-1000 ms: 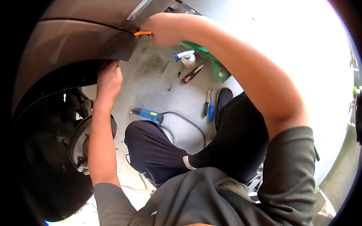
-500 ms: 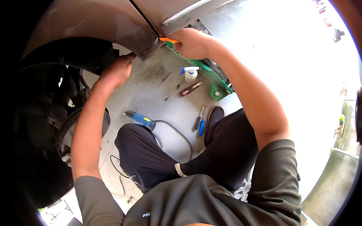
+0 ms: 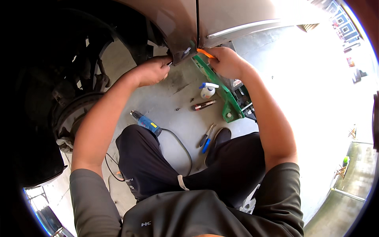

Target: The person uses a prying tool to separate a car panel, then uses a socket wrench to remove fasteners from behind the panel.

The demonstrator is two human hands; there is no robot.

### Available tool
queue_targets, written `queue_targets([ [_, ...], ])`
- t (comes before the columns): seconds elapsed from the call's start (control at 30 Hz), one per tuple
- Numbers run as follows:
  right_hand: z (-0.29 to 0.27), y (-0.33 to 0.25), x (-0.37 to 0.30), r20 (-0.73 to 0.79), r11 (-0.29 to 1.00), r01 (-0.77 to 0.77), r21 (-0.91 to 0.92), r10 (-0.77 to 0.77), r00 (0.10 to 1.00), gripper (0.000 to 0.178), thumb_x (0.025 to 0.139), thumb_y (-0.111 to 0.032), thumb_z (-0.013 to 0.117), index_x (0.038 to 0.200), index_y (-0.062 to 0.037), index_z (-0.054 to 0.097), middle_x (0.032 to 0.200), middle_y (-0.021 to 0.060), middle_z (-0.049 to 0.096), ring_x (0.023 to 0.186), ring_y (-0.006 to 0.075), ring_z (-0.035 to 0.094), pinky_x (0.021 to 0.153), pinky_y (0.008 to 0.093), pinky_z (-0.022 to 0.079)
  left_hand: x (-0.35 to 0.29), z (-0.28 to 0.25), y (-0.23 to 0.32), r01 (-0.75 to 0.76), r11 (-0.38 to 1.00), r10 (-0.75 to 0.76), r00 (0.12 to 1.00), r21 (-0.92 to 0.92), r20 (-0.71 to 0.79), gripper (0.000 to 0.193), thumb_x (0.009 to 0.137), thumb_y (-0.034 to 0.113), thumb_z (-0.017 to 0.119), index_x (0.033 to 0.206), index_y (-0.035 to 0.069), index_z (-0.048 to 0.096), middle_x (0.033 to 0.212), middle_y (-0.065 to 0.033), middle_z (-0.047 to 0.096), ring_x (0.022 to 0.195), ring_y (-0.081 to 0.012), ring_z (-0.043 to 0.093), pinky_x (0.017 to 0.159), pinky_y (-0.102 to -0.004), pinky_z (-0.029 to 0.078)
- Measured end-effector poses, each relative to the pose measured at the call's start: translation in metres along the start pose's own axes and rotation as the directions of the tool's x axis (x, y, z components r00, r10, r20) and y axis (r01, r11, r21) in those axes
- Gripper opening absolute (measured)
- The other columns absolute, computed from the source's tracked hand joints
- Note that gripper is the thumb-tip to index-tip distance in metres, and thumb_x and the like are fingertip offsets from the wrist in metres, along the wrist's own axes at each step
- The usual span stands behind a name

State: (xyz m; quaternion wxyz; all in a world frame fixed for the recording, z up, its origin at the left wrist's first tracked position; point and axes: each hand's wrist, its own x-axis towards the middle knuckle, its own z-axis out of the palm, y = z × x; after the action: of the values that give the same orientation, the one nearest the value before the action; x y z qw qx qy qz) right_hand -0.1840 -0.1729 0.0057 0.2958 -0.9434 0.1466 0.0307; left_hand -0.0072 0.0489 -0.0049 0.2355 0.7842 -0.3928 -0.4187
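Observation:
My right hand (image 3: 229,62) is closed around a flat orange plastic tool (image 3: 205,53). The tool's tip meets the lower corner of a brown car's fender (image 3: 173,27), by the gap between fender and door (image 3: 237,21). My left hand (image 3: 152,72) is closed at the fender's lower wheel-arch edge. A small pale bit shows at its fingertips, too small to name; the rest of what it grips is hidden.
Right of the fender stands a green floor jack (image 3: 227,100). On the concrete lie a spray bottle (image 3: 208,91), a utility knife (image 3: 204,105), a blue heat gun (image 3: 146,122) with its cord, and two slim hand tools (image 3: 207,140). The dark wheel well with a brake disc (image 3: 77,114) is at left.
My view has shifted, so the car and both hands sit further right and a little lower. Both hands stay at the fender's lower corner, the right still holding the orange tool.

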Motion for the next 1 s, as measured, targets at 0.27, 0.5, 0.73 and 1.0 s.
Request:
queue_targets([
  [0.27,0.003,0.005,0.002,-0.023,0.998,0.062,-0.021,-0.063,0.998,0.042,0.095,-0.012,0.052,0.137,-0.0105,0.060,0.109,0.0235,0.070,0.101,0.0401,0.066,0.088,0.0444,0.052,0.009,-0.001,-0.012,-0.098,0.794,0.202,0.973,0.600,-0.109,0.045,0.104,0.018,0.044,0.148,0.015,0.048,0.115,-0.0213,0.070,0.101,-0.0408,0.066,0.090,-0.0466,0.052],
  [0.5,0.001,-0.001,0.002,-0.013,0.996,0.076,-0.045,-0.077,0.997,0.043,0.096,-0.011,0.051,0.138,-0.0121,0.059,0.110,0.0233,0.070,0.104,0.0399,0.066,0.089,0.0445,0.052,0.025,-0.019,-0.030,0.004,0.363,0.289,0.950,0.932,-0.117,0.062,0.092,0.010,0.056,0.152,0.021,0.044,0.098,-0.0197,0.072,0.091,-0.0388,0.067,0.082,-0.0471,0.054],
  [0.73,0.004,0.003,-0.001,-0.058,0.999,0.040,0.027,-0.039,0.998,0.047,0.096,-0.012,0.054,0.143,-0.0142,0.058,0.109,0.0221,0.070,0.097,0.0358,0.066,0.089,0.0404,0.051,0.019,-0.013,-0.029,-0.229,0.561,0.462,0.884,0.796,-0.072,0.054,0.098,0.011,0.049,0.152,0.014,0.046,0.088,-0.0153,0.070,0.083,-0.0291,0.066,0.081,-0.0422,0.052],
  [1.0,-0.001,-0.004,0.000,-0.008,0.999,0.019,-0.047,-0.019,1.000,0.042,0.094,-0.010,0.052,0.135,-0.0090,0.060,0.113,0.0233,0.069,0.105,0.0413,0.065,0.089,0.0462,0.052,0.008,-0.025,-0.011,-0.205,0.881,0.192,0.979,0.427,0.075,0.049,0.103,0.017,0.046,0.151,0.007,0.044,0.098,-0.0197,0.067,0.084,-0.0300,0.061,0.085,-0.0429,0.049],
])
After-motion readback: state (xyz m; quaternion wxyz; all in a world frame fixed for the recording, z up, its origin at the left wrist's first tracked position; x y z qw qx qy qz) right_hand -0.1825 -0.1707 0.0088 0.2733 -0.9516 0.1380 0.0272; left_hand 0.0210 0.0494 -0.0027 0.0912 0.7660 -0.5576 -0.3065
